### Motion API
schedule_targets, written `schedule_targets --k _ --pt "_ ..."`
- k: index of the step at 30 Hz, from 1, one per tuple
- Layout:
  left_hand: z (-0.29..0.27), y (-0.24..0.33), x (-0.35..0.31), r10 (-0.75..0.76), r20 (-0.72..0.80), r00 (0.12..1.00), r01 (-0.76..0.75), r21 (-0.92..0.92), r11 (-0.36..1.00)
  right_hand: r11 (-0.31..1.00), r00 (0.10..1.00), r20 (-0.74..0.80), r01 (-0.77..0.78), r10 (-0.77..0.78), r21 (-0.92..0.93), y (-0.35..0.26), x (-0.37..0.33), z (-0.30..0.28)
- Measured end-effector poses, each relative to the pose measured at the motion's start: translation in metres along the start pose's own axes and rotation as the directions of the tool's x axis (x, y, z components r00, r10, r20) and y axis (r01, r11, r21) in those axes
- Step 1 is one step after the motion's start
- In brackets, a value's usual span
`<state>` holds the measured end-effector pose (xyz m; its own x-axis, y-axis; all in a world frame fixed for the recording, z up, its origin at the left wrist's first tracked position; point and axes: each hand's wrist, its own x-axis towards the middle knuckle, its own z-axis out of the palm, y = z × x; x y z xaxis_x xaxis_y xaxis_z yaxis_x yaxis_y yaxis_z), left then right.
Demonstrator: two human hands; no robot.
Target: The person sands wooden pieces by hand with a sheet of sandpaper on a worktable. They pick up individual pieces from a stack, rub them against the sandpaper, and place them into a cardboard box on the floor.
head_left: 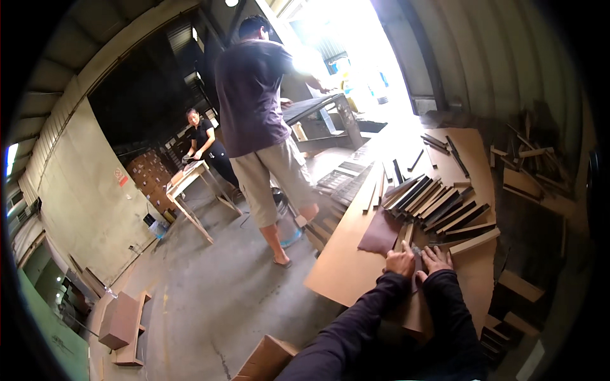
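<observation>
My left hand (399, 261) is closed round the near end of a pale wooden strip (407, 232), its index finger reaching along the wood. Close beside it, my right hand (437, 260) lies with fingers spread, pressing on the work surface. A dark greyish piece (417, 255), too small to name, shows between the two hands. Left of the strip lies a reddish-brown sheet (381, 232) that looks like sandpaper. Beyond my hands, several strips (427, 202) with dark and bare wood faces lie in a slanted row. One pale strip (475, 242) rests right of my right hand.
The strips lie on a brown board-topped table (340, 272). More dark strips (457, 157) are at its far end. Wood offcuts (532, 166) pile up on the right. A co-worker (257, 120) stands at a dark bench; another person (204, 143) works farther back. A cardboard box (265, 359) stands below left.
</observation>
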<state>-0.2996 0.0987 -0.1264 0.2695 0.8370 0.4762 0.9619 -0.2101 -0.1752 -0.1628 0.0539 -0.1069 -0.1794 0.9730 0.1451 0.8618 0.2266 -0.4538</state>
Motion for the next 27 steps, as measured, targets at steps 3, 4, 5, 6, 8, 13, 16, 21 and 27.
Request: schedule_targets --k 3,4,5,6,8,13,16,21,27 --pt "-0.02 0.002 -0.046 0.103 -0.093 0.99 -0.109 -0.061 0.992 0.999 0.998 0.043 -0.039 0.04 -0.02 0.011 0.0 -0.004" --pt "-0.025 0.002 -0.063 0.132 -0.077 0.988 -0.133 -0.007 0.991 0.999 0.998 0.045 -0.047 0.048 -0.018 0.011 -0.003 -0.002" --pt "-0.038 0.001 -0.07 0.097 0.048 0.994 -0.096 -0.023 0.995 0.999 0.999 0.03 -0.036 0.037 -0.015 0.009 -0.003 0.001" --pt "-0.036 -0.001 -0.061 0.081 0.018 0.997 -0.08 -0.045 0.996 1.0 0.999 0.015 -0.028 0.028 -0.013 0.008 -0.001 0.003" --pt "-0.033 0.002 -0.036 0.012 -0.02 1.0 -0.014 -0.099 0.995 1.0 1.0 -0.023 -0.004 0.004 0.009 0.003 -0.005 0.004" --pt "-0.005 -0.001 -0.023 0.02 -0.047 0.999 -0.025 -0.111 0.994 0.999 1.0 0.001 0.0 0.0 -0.033 0.007 0.004 0.001" --pt "-0.058 0.012 -0.055 0.156 0.21 0.965 -0.144 -0.072 0.987 0.998 0.999 -0.022 -0.046 0.045 -0.032 0.024 -0.003 -0.013" --pt "-0.054 -0.006 -0.015 0.069 0.184 0.98 -0.054 -0.085 0.995 0.999 0.998 -0.024 0.052 -0.052 -0.001 0.002 0.014 0.018" --pt "-0.067 -0.01 -0.073 0.294 0.105 0.95 -0.305 0.117 0.945 0.998 0.993 0.105 -0.059 0.063 -0.033 0.008 -0.006 -0.018"
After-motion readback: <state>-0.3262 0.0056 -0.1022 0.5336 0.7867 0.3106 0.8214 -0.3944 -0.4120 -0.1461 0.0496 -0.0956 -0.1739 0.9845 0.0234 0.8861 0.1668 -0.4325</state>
